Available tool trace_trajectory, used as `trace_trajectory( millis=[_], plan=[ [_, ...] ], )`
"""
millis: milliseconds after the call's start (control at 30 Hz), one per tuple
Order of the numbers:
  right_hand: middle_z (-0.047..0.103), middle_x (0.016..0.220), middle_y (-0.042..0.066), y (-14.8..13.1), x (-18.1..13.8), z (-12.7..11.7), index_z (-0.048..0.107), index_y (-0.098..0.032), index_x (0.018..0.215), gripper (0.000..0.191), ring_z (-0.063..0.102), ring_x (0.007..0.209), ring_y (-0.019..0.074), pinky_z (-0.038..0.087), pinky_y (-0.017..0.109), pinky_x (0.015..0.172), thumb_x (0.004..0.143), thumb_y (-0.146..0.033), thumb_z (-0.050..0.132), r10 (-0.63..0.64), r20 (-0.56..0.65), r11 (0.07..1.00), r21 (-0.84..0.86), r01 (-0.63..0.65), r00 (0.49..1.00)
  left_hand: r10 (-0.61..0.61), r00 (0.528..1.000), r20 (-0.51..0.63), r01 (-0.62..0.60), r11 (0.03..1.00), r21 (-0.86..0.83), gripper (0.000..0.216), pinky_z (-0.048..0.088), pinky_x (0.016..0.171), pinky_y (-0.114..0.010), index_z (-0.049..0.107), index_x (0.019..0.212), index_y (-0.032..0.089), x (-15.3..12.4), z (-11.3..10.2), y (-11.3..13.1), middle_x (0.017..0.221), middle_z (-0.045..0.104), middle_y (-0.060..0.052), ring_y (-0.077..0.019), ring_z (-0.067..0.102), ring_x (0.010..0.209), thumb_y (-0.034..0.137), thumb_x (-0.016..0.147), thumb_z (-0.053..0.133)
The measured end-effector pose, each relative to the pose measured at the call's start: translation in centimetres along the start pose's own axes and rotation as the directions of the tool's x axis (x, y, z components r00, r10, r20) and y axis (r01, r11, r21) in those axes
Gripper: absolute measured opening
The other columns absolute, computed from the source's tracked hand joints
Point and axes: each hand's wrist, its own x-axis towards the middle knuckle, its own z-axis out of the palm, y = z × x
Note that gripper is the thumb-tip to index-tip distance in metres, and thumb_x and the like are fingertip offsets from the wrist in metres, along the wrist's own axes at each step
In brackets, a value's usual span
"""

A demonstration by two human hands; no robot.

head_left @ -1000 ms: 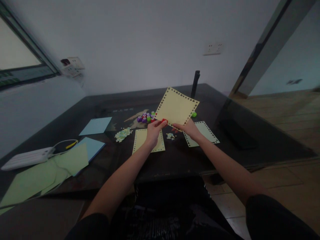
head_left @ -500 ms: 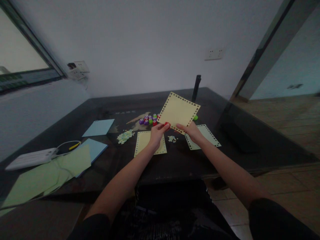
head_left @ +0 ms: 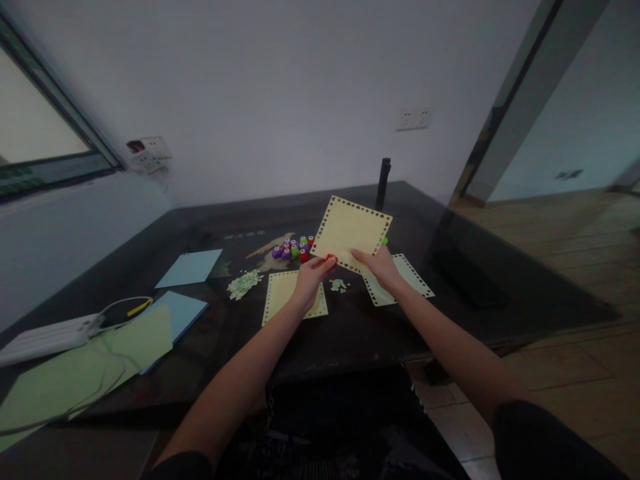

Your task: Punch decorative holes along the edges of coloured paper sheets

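Note:
A yellow paper square [head_left: 350,231] with punched holes along its border is held up above the dark table [head_left: 360,320]. My right hand [head_left: 379,265] pinches its lower edge. My left hand [head_left: 311,277] is closed on a small red punch [head_left: 331,258] at the sheet's lower left corner. Under my left hand lies a second punched yellow sheet [head_left: 283,295], and a pale green punched sheet [head_left: 405,280] lies under my right hand.
A cluster of small purple, green and red punches [head_left: 293,249] sits behind the sheets. Paper scraps [head_left: 243,284] lie left of it. Blue sheets [head_left: 189,268], green sheets [head_left: 75,373] and a white power strip [head_left: 47,335] occupy the left side. A dark post [head_left: 383,183] stands at the back.
The held yellow sheet has tilted flatter and dropped slightly in view. Both hands keep their grip at its lower edge.

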Motion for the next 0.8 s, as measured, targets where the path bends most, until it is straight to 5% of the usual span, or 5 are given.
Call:
trace_trajectory(
  millis=[200, 400, 567, 800],
  plan=[
    [0.064, 0.115, 0.013, -0.2, 0.1, -0.1, 0.061, -0.014, 0.110, 0.049, 0.062, 0.103, 0.0261, 0.050, 0.041, 0.091, 0.067, -0.035, 0.069, 0.027, -0.030, 0.999, 0.036, -0.026, 0.999, -0.072, 0.996, 0.061, 0.072, 0.997, -0.001, 0.031, 0.046, 0.088, -0.033, 0.070, 0.082, 0.011, -0.1, 0.2, 0.8, 0.088, 0.070, -0.010, -0.0166, 0.065, 0.081, 0.030, 0.061, 0.079],
    [0.064, 0.116, 0.015, -0.4, 0.5, -0.5, 0.060, -0.012, 0.109, 0.053, 0.064, 0.100, 0.0266, 0.052, 0.041, 0.087, 0.064, -0.037, 0.071, 0.056, -0.117, 0.995, 0.087, -0.046, 0.992, -0.135, 0.971, 0.199, 0.093, 0.974, 0.208, 0.031, 0.047, 0.084, -0.034, 0.070, 0.088, 0.013, 0.1, -0.6, 1.5, 0.090, 0.071, -0.011, -0.0178, 0.065, 0.082, 0.028, 0.062, 0.078],
    [0.065, 0.113, 0.014, -0.3, 0.8, -0.8, 0.061, -0.013, 0.109, 0.052, 0.064, 0.099, 0.0260, 0.052, 0.041, 0.087, 0.064, -0.036, 0.071, 0.030, -0.157, 0.996, 0.084, -0.017, 0.987, -0.073, 0.949, 0.307, -0.096, 0.859, 0.503, 0.024, 0.048, 0.071, -0.032, 0.072, 0.082, 0.017, 0.1, -1.2, 1.7, 0.081, 0.071, -0.009, -0.0184, 0.063, 0.072, 0.021, 0.059, 0.074],
    [0.065, 0.113, 0.015, -0.4, 0.7, -0.9, 0.060, -0.013, 0.106, 0.047, 0.062, 0.102, 0.0268, 0.052, 0.040, 0.087, 0.067, -0.037, 0.069, 0.029, -0.125, 0.999, 0.019, -0.027, 0.992, 0.052, 0.899, 0.435, -0.367, 0.634, 0.681, 0.039, 0.049, 0.066, -0.029, 0.073, 0.090, 0.021, 0.4, -1.9, 1.2, 0.086, 0.072, -0.006, -0.0187, 0.063, 0.068, 0.010, 0.054, 0.064]
  ],
)
